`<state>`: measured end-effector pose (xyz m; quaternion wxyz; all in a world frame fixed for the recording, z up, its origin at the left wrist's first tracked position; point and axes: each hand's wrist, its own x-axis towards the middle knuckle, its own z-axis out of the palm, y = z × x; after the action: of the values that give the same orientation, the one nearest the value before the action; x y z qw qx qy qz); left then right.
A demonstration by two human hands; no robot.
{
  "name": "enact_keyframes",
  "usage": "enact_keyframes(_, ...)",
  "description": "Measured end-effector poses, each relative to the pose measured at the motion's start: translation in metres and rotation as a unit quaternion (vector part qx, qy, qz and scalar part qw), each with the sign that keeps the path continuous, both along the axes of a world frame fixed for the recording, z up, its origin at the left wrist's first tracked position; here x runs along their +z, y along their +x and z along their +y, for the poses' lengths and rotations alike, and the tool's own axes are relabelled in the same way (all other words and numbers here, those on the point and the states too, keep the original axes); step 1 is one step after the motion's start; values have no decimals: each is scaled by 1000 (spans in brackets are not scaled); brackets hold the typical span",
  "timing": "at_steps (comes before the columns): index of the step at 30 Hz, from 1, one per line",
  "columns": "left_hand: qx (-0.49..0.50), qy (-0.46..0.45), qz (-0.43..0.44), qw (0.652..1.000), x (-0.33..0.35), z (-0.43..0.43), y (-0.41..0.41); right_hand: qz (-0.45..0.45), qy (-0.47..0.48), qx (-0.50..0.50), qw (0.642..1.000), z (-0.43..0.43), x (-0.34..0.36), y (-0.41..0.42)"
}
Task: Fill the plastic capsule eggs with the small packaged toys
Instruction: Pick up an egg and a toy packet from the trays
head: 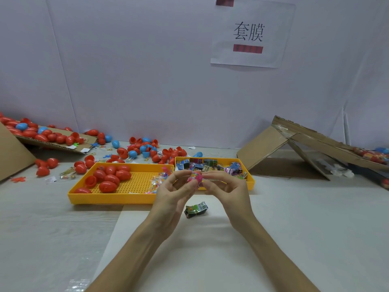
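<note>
Both hands meet above the table's middle and pinch a small pink packaged toy (195, 178) between their fingertips. My left hand (174, 193) holds it from the left, my right hand (226, 189) from the right. A green packaged toy (195, 210) lies on the white sheet just below the hands. The left yellow tray (105, 197) holds several red capsule eggs (110, 178) and some clear toy packets (156, 183). The right yellow tray (251, 182) holds several small packaged toys (210, 164), partly hidden behind my hands.
Loose red and blue egg halves (143, 150) litter the table behind the trays. A cardboard flap (52, 140) at far left carries more eggs. A collapsed cardboard box (305, 148) stands at right. A paper sign (250, 32) hangs on the white back wall.
</note>
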<state>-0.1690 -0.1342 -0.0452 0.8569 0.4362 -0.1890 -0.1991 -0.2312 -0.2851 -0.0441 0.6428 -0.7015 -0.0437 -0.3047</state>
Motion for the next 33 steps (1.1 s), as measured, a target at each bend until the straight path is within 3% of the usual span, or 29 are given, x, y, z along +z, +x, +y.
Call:
enact_keyframes(16, 60, 119, -88, 987, 0, -1, -3, 64, -50, 47, 996, -6, -2, 0)
enact_keyframes(33, 16, 95, -79, 992, -4, -3, -2, 72, -24, 37, 996, -3, -4, 3)
